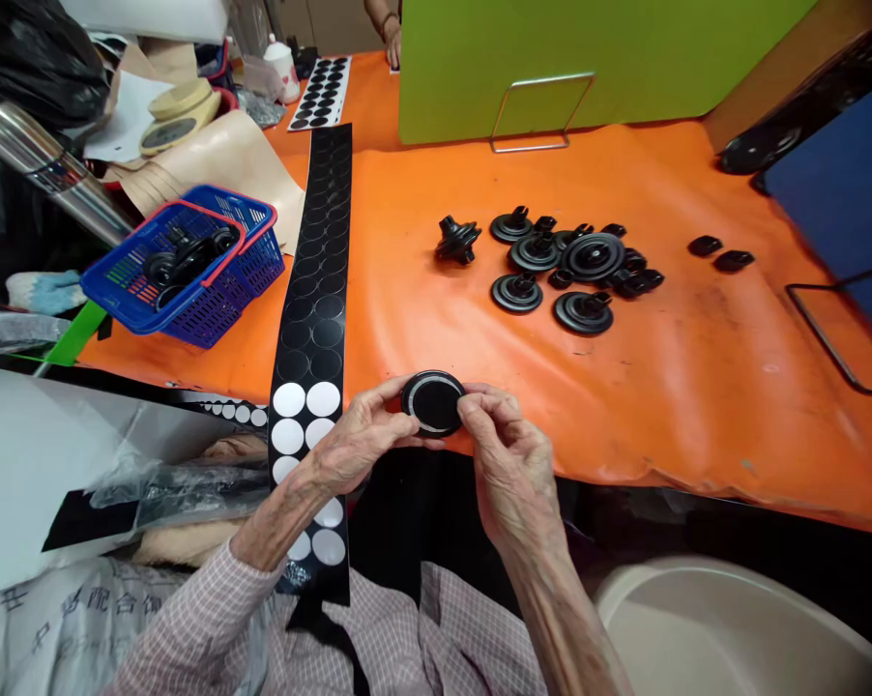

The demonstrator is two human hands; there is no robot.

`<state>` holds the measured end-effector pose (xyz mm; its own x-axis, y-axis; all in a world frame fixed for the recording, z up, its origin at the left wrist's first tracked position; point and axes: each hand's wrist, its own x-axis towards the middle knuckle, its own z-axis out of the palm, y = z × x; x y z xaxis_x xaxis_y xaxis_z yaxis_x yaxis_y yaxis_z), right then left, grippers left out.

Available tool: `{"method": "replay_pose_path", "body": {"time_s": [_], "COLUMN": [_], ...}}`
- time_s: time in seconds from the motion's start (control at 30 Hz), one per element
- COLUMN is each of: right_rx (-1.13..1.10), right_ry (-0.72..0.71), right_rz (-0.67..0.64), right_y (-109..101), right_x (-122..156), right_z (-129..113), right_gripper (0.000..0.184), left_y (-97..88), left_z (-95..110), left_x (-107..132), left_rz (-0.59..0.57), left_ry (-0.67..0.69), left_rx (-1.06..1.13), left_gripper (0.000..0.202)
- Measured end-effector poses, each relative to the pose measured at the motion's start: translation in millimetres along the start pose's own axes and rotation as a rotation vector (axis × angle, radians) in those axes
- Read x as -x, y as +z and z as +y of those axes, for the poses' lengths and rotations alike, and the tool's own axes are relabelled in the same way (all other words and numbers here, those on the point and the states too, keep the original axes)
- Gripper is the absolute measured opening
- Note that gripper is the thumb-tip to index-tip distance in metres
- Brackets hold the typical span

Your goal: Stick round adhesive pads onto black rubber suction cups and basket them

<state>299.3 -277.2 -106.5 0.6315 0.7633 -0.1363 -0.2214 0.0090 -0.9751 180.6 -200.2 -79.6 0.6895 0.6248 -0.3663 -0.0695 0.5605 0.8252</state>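
Near the table's front edge, my left hand (367, 430) grips a black round part (408, 396) by its left side, with the flat face turned up. A black round sticker (440, 401) lies over that face, off-centre, so a pale grey crescent shows at its left and lower edge. My right hand (512, 449) pinches the sticker's right edge between thumb and forefinger; the fingertips partly hide the contact. Left of my hands runs a long black sticker sheet (320, 222). Its lower circles are bare white, and its upper ones still carry black discs.
Several black wheel-like parts (592, 256) sit on the orange table (407, 319). A blue basket (218, 300) with black parts stands left. Behind are a green panel (588, 58) and another person's hand (392, 39). A beige tub (726, 619) is at lower right.
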Motion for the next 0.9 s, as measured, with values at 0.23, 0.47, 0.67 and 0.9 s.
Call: {"method": "replay_pose_path", "body": {"time_s": [0.23, 0.47, 0.67, 0.9], "right_rx": [0.008, 0.169, 0.285, 0.526], "right_ry": [-0.027, -0.041, -0.112, -0.377], "right_rz": [0.005, 0.055, 0.061, 0.102], "right_y": [2, 6, 10, 14], "right_x": [1, 4, 9, 13], "right_z": [3, 0, 6, 11], "right_gripper": [0.015, 0.021, 0.021, 0.011], "left_y": [-2.7, -7.0, -5.5, 0.1], "left_z": [-2, -7, -12, -12], "left_x": [1, 0, -1, 4], "left_rz": [-0.01, -0.034, 0.064, 0.15], "left_ry": [0.012, 0.032, 0.046, 0.081], "left_rx": [0.006, -0.007, -0.012, 0.005], "left_gripper": [0.035, 0.034, 0.035, 0.034]}}
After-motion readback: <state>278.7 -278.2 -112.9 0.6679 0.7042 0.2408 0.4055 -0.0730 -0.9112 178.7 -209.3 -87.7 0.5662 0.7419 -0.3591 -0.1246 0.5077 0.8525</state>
